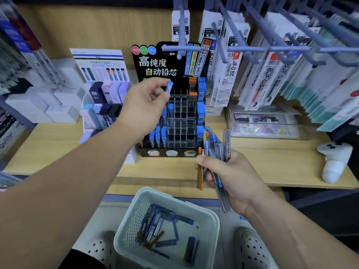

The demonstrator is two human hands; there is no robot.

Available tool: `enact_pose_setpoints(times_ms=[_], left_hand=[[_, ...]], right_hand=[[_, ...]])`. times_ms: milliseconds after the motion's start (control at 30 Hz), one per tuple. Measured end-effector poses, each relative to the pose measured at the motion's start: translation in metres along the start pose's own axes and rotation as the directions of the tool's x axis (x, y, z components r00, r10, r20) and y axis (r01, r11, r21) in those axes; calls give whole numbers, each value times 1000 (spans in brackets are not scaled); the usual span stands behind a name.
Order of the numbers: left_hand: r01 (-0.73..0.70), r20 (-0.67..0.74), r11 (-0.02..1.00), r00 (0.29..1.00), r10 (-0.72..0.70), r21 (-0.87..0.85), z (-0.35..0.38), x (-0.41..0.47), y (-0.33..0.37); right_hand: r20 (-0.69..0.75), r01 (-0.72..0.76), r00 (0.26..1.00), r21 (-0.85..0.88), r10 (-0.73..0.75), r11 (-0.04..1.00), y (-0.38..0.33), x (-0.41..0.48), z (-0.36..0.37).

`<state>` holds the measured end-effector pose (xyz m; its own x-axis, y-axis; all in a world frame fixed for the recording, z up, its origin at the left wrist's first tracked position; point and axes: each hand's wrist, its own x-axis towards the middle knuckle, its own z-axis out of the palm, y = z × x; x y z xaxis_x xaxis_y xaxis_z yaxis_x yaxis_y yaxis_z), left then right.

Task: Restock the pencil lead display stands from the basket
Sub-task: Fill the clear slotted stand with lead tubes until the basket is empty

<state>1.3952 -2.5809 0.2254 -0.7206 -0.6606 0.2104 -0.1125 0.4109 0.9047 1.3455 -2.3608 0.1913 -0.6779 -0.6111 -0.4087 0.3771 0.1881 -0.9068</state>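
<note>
Left hand (144, 101) pinches blue lead case (169, 86) over black display stand (172, 121) | right hand (227, 175) grips bundle of lead cases (215, 150) | basket (204, 226) near, holding more.

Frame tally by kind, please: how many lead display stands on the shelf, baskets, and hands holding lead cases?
Display stands: 2, black stand and white stand
Baskets: 1, basket
Hands holding lead cases: 2, left hand and right hand
Total: 5
</note>
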Motion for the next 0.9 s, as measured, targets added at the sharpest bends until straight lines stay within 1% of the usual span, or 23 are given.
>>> enact_pose_setpoints(times_ms=[100, 233, 300, 433, 600, 767, 900], left_hand=[[3, 31, 999, 1000, -2, -36, 2, 2, -3], [-12, 60, 991, 998, 20, -135, -1, 3, -2], [-31, 70, 991, 997, 40, -128, -2, 2, -4], [-97, 91, 995, 991, 98, -10, -1, 3, -16], [-159, 69, 977, 986, 151, 145, 0, 3, -27], [-175, 59, 967, 984, 166, 184, -1, 8, -27], [-202, 96, 955, 978, 185, 219, -2, 13, -27]], right_hand=[[-3, -23, 1000, -11, 23, 1000, 4, 3, 1], [-22, -42, 999, -13, 42, 999, 8, 8, 2], [-19, -47, 999, -8, 46, 999, 8, 9, 3], [-17, -52, 999, -8, 52, 999, 10, 9, 4], [-28, -57, 998, -6, 57, 998, 9, 9, 1], [-48, -41, 998, -4, 40, 999, 6, 10, -6], [-74, -35, 997, 12, 36, 999, 1, 12, -18]])
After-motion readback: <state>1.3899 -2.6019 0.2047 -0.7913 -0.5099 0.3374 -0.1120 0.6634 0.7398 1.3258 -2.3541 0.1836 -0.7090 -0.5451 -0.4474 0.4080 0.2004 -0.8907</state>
